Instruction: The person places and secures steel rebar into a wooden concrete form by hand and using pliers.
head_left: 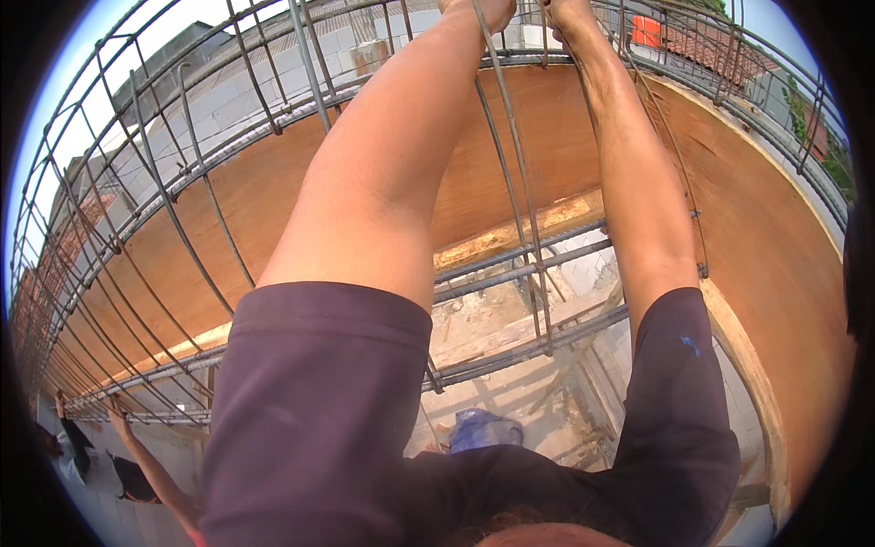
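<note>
Long grey steel rod [504,89] slopes down beside left hand [495,11], right hand [570,13] farther; both cropped, grip I cannot tell.

Gap btwn arms [392,155]; vert. rods [514,137] cross, ply [561,137] behind

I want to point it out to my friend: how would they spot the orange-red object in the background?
Follow the curved steel cage along its top to the person's right hand. Beyond the cage, to the right of that hand, sits a boxy orange-red object. Its vivid, solid colour sets it apart from the duller tiled roof beside it.
</note>
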The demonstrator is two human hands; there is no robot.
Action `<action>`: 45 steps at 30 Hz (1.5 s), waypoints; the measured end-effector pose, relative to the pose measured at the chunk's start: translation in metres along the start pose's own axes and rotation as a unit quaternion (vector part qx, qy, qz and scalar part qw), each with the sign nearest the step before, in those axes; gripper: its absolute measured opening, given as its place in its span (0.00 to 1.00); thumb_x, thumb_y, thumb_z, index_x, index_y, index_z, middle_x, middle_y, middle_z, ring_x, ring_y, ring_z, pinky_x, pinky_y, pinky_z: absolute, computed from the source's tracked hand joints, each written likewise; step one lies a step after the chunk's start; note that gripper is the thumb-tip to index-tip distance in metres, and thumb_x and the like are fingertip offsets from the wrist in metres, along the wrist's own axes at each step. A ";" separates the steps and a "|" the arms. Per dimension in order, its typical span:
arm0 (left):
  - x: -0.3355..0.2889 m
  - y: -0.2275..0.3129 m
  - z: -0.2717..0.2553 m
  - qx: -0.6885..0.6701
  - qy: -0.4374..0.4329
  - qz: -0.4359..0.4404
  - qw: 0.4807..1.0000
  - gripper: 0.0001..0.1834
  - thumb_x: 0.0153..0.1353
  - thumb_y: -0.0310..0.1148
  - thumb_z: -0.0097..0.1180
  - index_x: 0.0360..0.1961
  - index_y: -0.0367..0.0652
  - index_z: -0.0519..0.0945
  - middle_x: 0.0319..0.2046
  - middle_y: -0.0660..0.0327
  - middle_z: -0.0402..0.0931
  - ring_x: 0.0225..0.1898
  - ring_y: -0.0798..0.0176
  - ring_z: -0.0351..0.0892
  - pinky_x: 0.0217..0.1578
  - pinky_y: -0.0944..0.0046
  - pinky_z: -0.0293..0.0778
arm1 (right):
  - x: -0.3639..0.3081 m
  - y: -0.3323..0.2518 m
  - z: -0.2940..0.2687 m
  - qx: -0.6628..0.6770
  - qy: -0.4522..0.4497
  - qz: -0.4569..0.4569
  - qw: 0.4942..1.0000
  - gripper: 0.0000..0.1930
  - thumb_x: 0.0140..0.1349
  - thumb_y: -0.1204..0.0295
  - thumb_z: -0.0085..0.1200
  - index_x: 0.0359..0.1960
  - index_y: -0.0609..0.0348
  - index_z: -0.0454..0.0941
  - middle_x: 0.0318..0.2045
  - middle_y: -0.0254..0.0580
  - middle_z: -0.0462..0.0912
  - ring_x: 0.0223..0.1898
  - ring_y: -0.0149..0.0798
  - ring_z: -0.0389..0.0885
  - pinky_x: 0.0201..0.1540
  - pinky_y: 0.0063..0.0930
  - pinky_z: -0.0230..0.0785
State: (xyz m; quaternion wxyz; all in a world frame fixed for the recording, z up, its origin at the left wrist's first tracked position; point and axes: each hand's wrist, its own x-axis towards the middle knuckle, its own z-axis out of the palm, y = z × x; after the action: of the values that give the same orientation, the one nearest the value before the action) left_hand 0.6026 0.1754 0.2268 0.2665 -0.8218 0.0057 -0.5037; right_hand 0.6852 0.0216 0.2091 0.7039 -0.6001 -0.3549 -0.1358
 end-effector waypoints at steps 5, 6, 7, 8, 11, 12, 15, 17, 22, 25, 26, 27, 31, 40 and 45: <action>0.019 0.004 0.000 0.017 -0.036 0.007 0.999 0.19 0.64 0.26 0.42 0.51 0.41 0.81 0.41 0.45 0.83 0.45 0.41 0.83 0.49 0.43 0.76 | -0.004 -0.008 -0.014 -0.040 -0.001 0.036 0.999 0.08 0.61 0.67 0.53 0.29 0.55 0.81 0.16 0.35 0.73 0.15 0.33 0.66 0.17 0.34 0.55; 0.015 0.014 0.000 0.001 -0.069 -0.017 0.997 0.18 0.64 0.27 0.43 0.50 0.41 0.82 0.41 0.46 0.84 0.44 0.42 0.83 0.49 0.42 0.76 | 0.002 0.008 -0.018 0.014 -0.022 -0.004 1.000 0.08 0.61 0.68 0.53 0.29 0.56 0.81 0.17 0.35 0.73 0.15 0.33 0.67 0.17 0.35 0.55; 0.006 0.023 0.000 -0.009 -0.073 -0.025 0.997 0.18 0.64 0.27 0.43 0.50 0.41 0.82 0.41 0.46 0.84 0.44 0.42 0.83 0.49 0.42 0.76 | 0.006 0.026 -0.018 0.070 -0.045 -0.043 0.996 0.08 0.61 0.68 0.53 0.28 0.57 0.81 0.17 0.35 0.74 0.16 0.33 0.67 0.17 0.35 0.55; 0.003 0.035 -0.008 -0.009 -0.103 -0.040 0.994 0.18 0.64 0.28 0.44 0.49 0.42 0.83 0.41 0.47 0.84 0.45 0.42 0.83 0.49 0.43 0.77 | 0.008 0.030 -0.020 0.021 -0.029 0.017 0.999 0.10 0.62 0.69 0.51 0.28 0.59 0.82 0.19 0.36 0.76 0.18 0.32 0.69 0.19 0.34 0.57; 0.010 0.080 -0.047 0.006 -0.185 -0.132 0.974 0.18 0.67 0.32 0.44 0.50 0.47 0.84 0.44 0.49 0.84 0.48 0.43 0.83 0.52 0.42 0.76 | 0.017 0.053 -0.036 0.040 -0.014 -0.040 0.998 0.11 0.63 0.70 0.49 0.28 0.61 0.82 0.20 0.38 0.77 0.20 0.33 0.70 0.22 0.35 0.61; 0.006 0.055 -0.040 -0.002 -0.145 -0.100 0.984 0.18 0.67 0.32 0.44 0.49 0.46 0.85 0.44 0.49 0.84 0.48 0.44 0.83 0.52 0.42 0.76 | 0.012 0.042 -0.021 -0.043 -0.015 -0.089 0.995 0.11 0.63 0.70 0.50 0.31 0.63 0.83 0.22 0.46 0.81 0.24 0.40 0.77 0.28 0.39 0.68; 0.019 0.007 -0.026 0.035 -0.014 -0.031 0.999 0.17 0.66 0.33 0.44 0.47 0.45 0.85 0.45 0.50 0.84 0.49 0.45 0.83 0.51 0.42 0.77 | 0.044 0.022 -0.008 -0.365 0.030 -0.353 0.861 0.11 0.62 0.68 0.53 0.33 0.62 0.84 0.27 0.56 0.84 0.29 0.49 0.83 0.33 0.45 0.73; 0.001 0.023 -0.015 0.042 0.034 -0.014 0.998 0.17 0.66 0.33 0.45 0.46 0.45 0.86 0.46 0.50 0.84 0.50 0.45 0.83 0.51 0.42 0.78 | 0.031 0.037 0.000 -0.330 -0.009 -0.267 0.905 0.10 0.60 0.68 0.55 0.31 0.61 0.85 0.29 0.60 0.84 0.31 0.51 0.84 0.35 0.46 0.74; 0.014 0.061 -0.065 0.022 -0.165 -0.119 0.979 0.16 0.64 0.32 0.47 0.44 0.41 0.86 0.46 0.50 0.84 0.50 0.44 0.83 0.50 0.43 0.78 | 0.040 0.049 -0.030 -0.163 -0.036 -0.116 0.979 0.09 0.59 0.72 0.51 0.25 0.61 0.81 0.18 0.46 0.76 0.19 0.40 0.72 0.21 0.41 0.61; -0.004 0.023 -0.050 -0.039 -0.134 -0.177 0.974 0.17 0.65 0.32 0.46 0.45 0.40 0.86 0.47 0.50 0.84 0.51 0.45 0.83 0.51 0.46 0.79 | 0.014 0.020 0.012 0.008 -0.064 0.019 0.998 0.08 0.57 0.72 0.51 0.21 0.57 0.77 0.15 0.36 0.69 0.14 0.35 0.63 0.15 0.39 0.51; -0.003 0.030 -0.049 0.003 -0.133 -0.179 0.975 0.17 0.65 0.32 0.46 0.45 0.41 0.86 0.47 0.51 0.84 0.51 0.46 0.83 0.50 0.47 0.79 | 0.011 0.024 0.009 0.009 -0.038 0.014 0.999 0.08 0.57 0.72 0.51 0.22 0.58 0.77 0.14 0.37 0.69 0.14 0.35 0.64 0.15 0.39 0.51; 0.004 0.045 -0.055 0.038 -0.122 -0.179 0.976 0.17 0.66 0.32 0.45 0.46 0.41 0.86 0.47 0.52 0.84 0.51 0.48 0.84 0.50 0.47 0.79 | 0.018 0.028 -0.006 0.002 -0.006 0.001 1.000 0.07 0.57 0.72 0.51 0.22 0.58 0.77 0.14 0.38 0.69 0.14 0.35 0.64 0.15 0.39 0.51; 0.005 0.065 -0.088 0.069 -0.214 -0.138 0.965 0.17 0.65 0.32 0.46 0.45 0.44 0.87 0.49 0.52 0.84 0.52 0.53 0.84 0.49 0.49 0.80 | 0.012 0.030 -0.020 -0.002 -0.018 -0.017 1.000 0.08 0.61 0.73 0.49 0.27 0.61 0.79 0.18 0.39 0.72 0.16 0.35 0.67 0.17 0.39 0.53; 0.004 0.020 -0.038 0.060 -0.148 -0.084 0.984 0.18 0.65 0.31 0.45 0.47 0.45 0.86 0.45 0.53 0.85 0.49 0.52 0.84 0.49 0.47 0.79 | -0.008 0.007 -0.008 0.009 -0.105 -0.045 0.993 0.09 0.62 0.69 0.51 0.28 0.58 0.81 0.16 0.32 0.69 0.17 0.29 0.63 0.18 0.31 0.53; 0.019 0.040 -0.029 0.038 -0.149 -0.082 0.985 0.18 0.65 0.31 0.45 0.47 0.44 0.86 0.45 0.53 0.85 0.49 0.51 0.84 0.49 0.47 0.79 | 0.022 0.034 -0.023 0.047 -0.031 0.013 0.998 0.15 0.69 0.63 0.48 0.26 0.53 0.78 0.13 0.27 0.63 0.11 0.27 0.55 0.15 0.27 0.45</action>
State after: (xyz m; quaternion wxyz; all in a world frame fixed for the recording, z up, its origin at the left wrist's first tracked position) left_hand 0.5978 0.1236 0.2350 0.2534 -0.8746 -0.1205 -0.3955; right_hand 0.7297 0.0135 0.1980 0.7216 -0.5750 -0.3746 -0.0914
